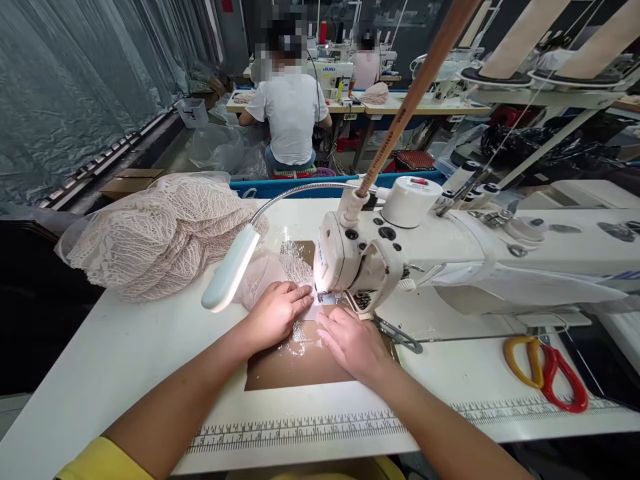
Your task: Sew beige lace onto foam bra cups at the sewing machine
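"Quick q., what's the rm like from yr seat?"

"On my L, crinkled grey-blue sheeting [100, 87], hung curtain-style. Grey flr [173, 153] beside it, w/ a cardboard box [131, 181] & a white plastic bin [193, 113]."

"Furn.?"

"White counter [150, 347] right in front of me. Past it, a paler-wood back counter [407, 105], w/ a person [290, 117] in a white top seated there, back to me."

"Walls, light?"

"Dark grey wall [233, 47], far end. Rm's dim-ish there; gooseneck lamp [233, 267] over my counter, approx. centre-L."
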Motion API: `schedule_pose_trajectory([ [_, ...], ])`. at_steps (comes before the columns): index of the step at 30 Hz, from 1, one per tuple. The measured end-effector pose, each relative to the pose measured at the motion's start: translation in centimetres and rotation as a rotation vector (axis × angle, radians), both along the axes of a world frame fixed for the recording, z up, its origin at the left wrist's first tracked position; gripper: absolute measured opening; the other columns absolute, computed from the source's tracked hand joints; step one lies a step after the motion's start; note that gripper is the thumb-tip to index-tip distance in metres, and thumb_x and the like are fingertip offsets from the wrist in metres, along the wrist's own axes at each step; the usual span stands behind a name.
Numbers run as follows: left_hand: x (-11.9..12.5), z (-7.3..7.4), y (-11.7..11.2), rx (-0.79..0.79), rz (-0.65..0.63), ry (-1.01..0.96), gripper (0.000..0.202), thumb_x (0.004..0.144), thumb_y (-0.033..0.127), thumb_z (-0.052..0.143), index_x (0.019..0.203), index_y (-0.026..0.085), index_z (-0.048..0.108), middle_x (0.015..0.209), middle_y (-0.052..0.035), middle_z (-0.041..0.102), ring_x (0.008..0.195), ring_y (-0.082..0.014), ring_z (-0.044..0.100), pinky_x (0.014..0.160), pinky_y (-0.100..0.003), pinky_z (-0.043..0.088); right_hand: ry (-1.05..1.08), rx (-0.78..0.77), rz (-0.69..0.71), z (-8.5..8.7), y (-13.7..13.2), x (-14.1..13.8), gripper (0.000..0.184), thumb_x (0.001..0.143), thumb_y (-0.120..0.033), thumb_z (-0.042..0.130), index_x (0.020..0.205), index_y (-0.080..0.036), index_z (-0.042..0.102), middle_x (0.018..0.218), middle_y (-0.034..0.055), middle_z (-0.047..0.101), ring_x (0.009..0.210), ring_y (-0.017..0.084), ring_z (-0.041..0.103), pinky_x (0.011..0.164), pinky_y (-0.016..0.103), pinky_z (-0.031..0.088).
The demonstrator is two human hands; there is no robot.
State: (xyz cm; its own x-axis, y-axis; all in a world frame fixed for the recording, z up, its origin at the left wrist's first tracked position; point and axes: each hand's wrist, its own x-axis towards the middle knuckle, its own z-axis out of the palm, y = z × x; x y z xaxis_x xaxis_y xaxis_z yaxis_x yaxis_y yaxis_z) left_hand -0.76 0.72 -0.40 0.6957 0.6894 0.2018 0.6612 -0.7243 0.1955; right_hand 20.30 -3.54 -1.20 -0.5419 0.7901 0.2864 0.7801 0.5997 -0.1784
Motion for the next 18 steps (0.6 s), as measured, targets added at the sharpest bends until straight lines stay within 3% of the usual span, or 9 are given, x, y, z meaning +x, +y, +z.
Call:
schedule_pose_trajectory([
  [5,-0.5,-0.4,0.4,0.001,0.049,-0.071,0.037,0.088,0.014,0.044,0.123,0.015,0.059,0.126,-0.0104,0.059,0.102,-0.0255,0.053,0.09,-0.042,0.044,-0.062,-0.047,-0.006,0.2,0.2,-0.2,0.037,0.09,-0.028,0.053,0.123,-0.015,0.062,0.091,0.0093,0.068,0.08,0.022,0.062,0.063,0.032,0.044],
  [10,-0.8,-0.2,-0.1,0.012,0.066,-0.168,0.038,0.09,0.034,0.052,0.121,0.014,0.06,0.128,-0.014,0.056,0.114,-0.0295,0.051,0.098,-0.046,0.042,-0.006,-0.141,0.02,0.6,0.3,0.2,0.038,0.09,-0.027,0.052,0.126,-0.019,0.059,0.091,0.0068,0.067,0.079,0.022,0.062,0.068,0.033,0.048],
  [14,-0.7,-0.5,0.3,-0.06,0.173,-0.282,0.024,0.09,0.023,0.049,0.105,0.016,0.067,0.119,-0.0108,0.064,0.107,-0.0262,0.057,0.094,-0.042,0.045,0.078,-0.155,-0.014,1.6,0.1,1.8,0.034,0.094,-0.025,0.045,0.123,-0.018,0.06,0.099,0.0066,0.068,0.084,0.02,0.064,0.073,0.03,0.05],
  [18,-1.2,0.4,0.2,-0.125,0.25,-0.307,0.019,0.086,0.012,0.048,0.087,0.014,0.068,0.107,-0.0111,0.068,0.1,-0.0263,0.06,0.089,-0.041,0.048,-0.084,-0.096,-0.177,3.1,-0.5,4.7,0.031,0.093,-0.025,0.043,0.115,-0.018,0.064,0.105,0.0085,0.067,0.084,0.021,0.065,0.064,0.031,0.051],
])
